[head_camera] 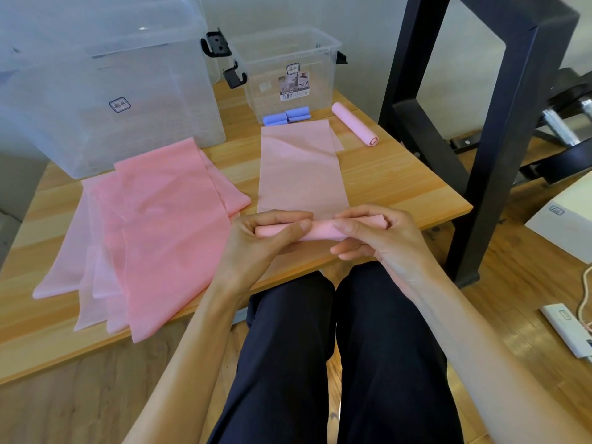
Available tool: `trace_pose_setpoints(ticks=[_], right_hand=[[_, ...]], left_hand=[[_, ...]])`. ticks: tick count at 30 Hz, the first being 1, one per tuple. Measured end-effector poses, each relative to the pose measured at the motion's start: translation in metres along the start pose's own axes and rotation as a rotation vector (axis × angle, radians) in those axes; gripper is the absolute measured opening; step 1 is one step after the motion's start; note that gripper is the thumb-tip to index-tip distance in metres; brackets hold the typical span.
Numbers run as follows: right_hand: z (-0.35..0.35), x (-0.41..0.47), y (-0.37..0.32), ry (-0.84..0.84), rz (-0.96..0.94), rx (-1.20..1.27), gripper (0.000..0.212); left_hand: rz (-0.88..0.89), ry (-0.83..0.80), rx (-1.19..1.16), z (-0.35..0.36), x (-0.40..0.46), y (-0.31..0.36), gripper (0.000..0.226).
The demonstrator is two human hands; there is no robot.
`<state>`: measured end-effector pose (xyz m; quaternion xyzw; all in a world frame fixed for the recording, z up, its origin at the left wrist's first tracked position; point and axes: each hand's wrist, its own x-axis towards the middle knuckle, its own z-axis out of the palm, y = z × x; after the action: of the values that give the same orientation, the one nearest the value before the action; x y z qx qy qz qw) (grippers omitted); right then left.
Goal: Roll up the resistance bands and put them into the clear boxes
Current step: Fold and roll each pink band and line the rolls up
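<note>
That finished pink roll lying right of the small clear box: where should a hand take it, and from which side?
Grip the finished pink roll around its middle, coming from above with fingers across its width. It lies flat on the table, angled, free on both long sides; pinching the spiral end might loosen it.

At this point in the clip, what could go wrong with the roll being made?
Both hands, left and right, grip the started roll at the table's near edge; it may slip off. The flat remainder could roll skewed. It might also drag the blue rolls touching its far end.
</note>
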<state>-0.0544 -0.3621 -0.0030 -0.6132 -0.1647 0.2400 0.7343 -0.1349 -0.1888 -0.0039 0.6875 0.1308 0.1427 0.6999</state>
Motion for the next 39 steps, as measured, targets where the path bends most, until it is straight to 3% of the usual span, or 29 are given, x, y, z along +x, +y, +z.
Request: trace_pose_setpoints(ticks=[8, 13, 18, 23, 29, 34, 39], right_hand=[[-0.0016, -0.0005, 0.0001, -0.066, 0.009, -0.021, 0.032], [0.0003, 0.0, -0.0003, 0.01, -0.005, -0.02, 0.028], [0.001, 0.0006, 0.0003, -0.011, 0.018, 0.02, 0.034], [0.0014, 0.0013, -0.0014, 0.032, 0.005, -0.025, 0.025], [0.0015, 0.0009, -0.0004, -0.012, 0.018, -0.027, 0.029], [0.0031, 0.0006, 0.0014, 0.052, 0.03, -0.048, 0.034], [0.0022, 0.0002, 0.0003, -0.026, 0.022, -0.015, 0.031]], left_hand=[[-0.015, 0.045, -0.027, -0.0011, 0.0005, -0.0008, 0.014], [-0.02, -0.049, -0.007, -0.0036, -0.0011, 0.0013, 0.018], [-0.029, -0.026, 0.028, -0.0034, -0.0009, 0.0012, 0.017], [-0.006, -0.09, 0.026, -0.004, -0.0032, 0.0015, 0.022], [-0.015, -0.016, 0.01, -0.0034, -0.0008, -0.0007, 0.012], [-0.002, -0.048, 0.032, -0.0048, -0.0018, -0.0005, 0.023], [-0.013, -0.018, 0.005, -0.0058, -0.0014, -0.0007, 0.019]])
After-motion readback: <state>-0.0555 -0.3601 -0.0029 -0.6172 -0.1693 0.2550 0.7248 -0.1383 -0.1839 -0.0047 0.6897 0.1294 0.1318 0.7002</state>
